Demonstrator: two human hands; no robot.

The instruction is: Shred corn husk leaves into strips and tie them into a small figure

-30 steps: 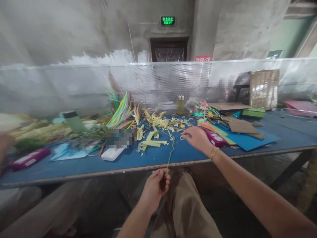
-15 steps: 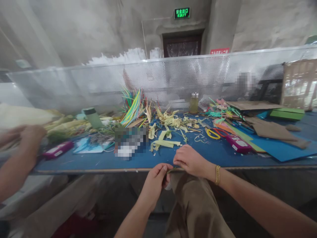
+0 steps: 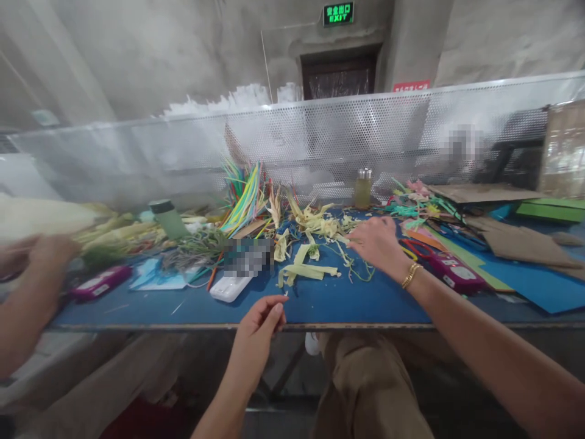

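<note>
My left hand (image 3: 258,326) hovers just below the front edge of the blue table (image 3: 320,305), fingers stretched loosely forward with nothing visible in them. My right hand (image 3: 377,241), with a gold bracelet (image 3: 410,275) on the wrist, reaches out over the table, seen from the back and blurred. Its fingertips are at a scatter of pale husk scraps (image 3: 320,225). Thin green strands (image 3: 354,268) lie just below it. Flat yellow-green husk strips (image 3: 304,268) lie between the two hands.
Another person's hand (image 3: 46,256) at the left holds pale husks. Also on the table: a bundle of coloured strips (image 3: 244,198), a glass jar (image 3: 363,189), a green bottle (image 3: 167,218), a white device (image 3: 228,288), magenta cases (image 3: 457,274), cardboard (image 3: 521,244). A perforated metal screen (image 3: 320,140) closes the back.
My hands, together at the table edge on a thin green strip, have parted. My right hand has moved up to the husk scraps; my left no longer holds the strip.
</note>
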